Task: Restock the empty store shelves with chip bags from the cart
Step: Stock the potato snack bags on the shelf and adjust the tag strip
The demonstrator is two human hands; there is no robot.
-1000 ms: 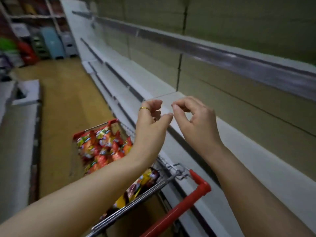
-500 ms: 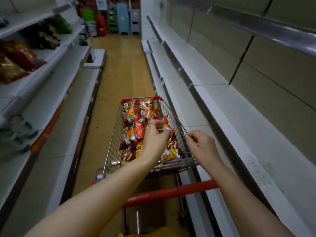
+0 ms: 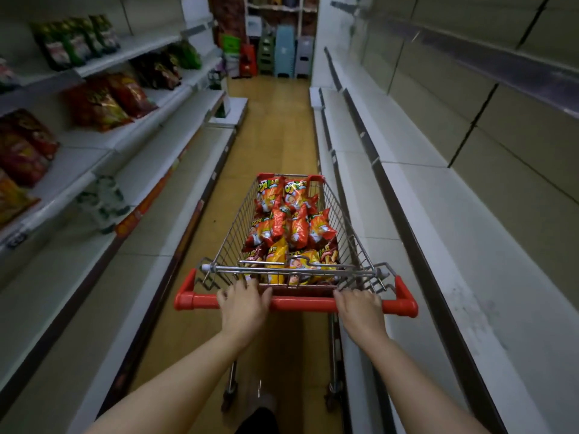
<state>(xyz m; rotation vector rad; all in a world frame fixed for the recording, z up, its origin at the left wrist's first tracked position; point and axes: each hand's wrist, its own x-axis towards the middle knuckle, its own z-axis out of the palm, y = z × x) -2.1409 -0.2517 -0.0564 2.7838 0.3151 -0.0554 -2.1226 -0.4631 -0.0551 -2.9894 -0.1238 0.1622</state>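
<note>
left hand (image 3: pixel 243 305), right hand (image 3: pixel 360 305) wrap red plastic cart handle (image 3: pixel 300 303) | red-orange chip bags (image 3: pixel 291 227) beyond fingers (image 3: pixel 242 286) | push evenly, stop beside bare white shelf (image 3: pixel 438 198) right of fingers

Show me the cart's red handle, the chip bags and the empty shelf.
red handle (image 3: pixel 300 303): head view, the middle of the bar.
chip bags (image 3: pixel 297 228): head view, an orange bag in the middle of the pile.
empty shelf (image 3: pixel 454 233): head view, its bare white top, on the right side.
</note>
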